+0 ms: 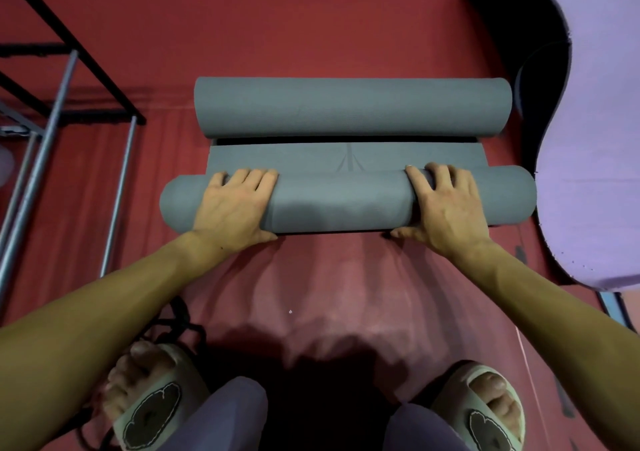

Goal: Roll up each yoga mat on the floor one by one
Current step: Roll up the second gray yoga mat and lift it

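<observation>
A grey yoga mat roll (341, 201) lies across the red floor in front of me, with a short flat strip of the same mat (304, 156) showing beyond it. My left hand (235, 205) wraps over the roll's left part, fingers curled across the top and thumb underneath. My right hand (445, 203) grips the right part the same way. A second grey mat roll (351, 108) lies just beyond the flat strip, parallel to the first.
A black and silver metal frame (62, 104) stands at the left. A large lilac rounded object (595, 139) sits at the right, close to the roll's end. My feet in slippers (152, 405) stand on the wrinkled red floor covering (322, 284), beside a dark cord.
</observation>
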Demonstrator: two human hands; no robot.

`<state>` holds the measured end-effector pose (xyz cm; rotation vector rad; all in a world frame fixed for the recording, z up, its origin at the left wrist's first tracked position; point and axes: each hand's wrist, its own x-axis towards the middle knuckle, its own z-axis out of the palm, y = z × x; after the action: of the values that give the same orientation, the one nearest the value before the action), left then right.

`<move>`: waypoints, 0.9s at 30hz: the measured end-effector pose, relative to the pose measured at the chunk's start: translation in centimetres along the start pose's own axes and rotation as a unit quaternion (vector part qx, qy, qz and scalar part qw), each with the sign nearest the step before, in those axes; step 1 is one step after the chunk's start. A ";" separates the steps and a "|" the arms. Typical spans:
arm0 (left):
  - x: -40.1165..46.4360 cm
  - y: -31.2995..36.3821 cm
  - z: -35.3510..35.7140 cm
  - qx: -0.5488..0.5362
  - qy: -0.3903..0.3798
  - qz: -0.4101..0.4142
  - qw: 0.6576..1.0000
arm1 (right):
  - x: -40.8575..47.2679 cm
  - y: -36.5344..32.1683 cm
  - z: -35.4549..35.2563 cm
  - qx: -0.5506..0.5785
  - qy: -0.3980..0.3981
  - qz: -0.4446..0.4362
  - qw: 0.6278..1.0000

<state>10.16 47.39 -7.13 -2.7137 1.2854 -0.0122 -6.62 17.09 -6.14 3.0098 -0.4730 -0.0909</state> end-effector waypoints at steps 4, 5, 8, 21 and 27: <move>0.4 -0.4 -0.5 -0.036 0.018 0.003 0.999 | 0.4 0.8 -0.8 -0.027 0.008 -0.029 0.999; 0.4 -0.5 -0.5 -0.044 0.014 0.005 0.999 | 0.5 0.9 -0.9 -0.029 0.007 -0.034 0.999; 0.5 -0.9 -0.8 -0.064 -0.011 0.009 0.998 | 0.7 1.2 -1.0 -0.020 0.001 -0.043 0.999; -1.3 -1.3 -2.4 -0.098 -0.175 0.038 0.979 | -3.7 1.3 -0.5 -0.001 -0.070 -0.067 0.995; -2.1 -1.5 -2.6 -0.131 -0.239 0.058 0.960 | -5.0 1.2 -1.2 -0.002 -0.132 -0.083 0.988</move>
<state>9.85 49.64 -4.26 -2.5898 1.3593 0.8261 -11.63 17.56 -4.58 3.0403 -0.2406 -0.5062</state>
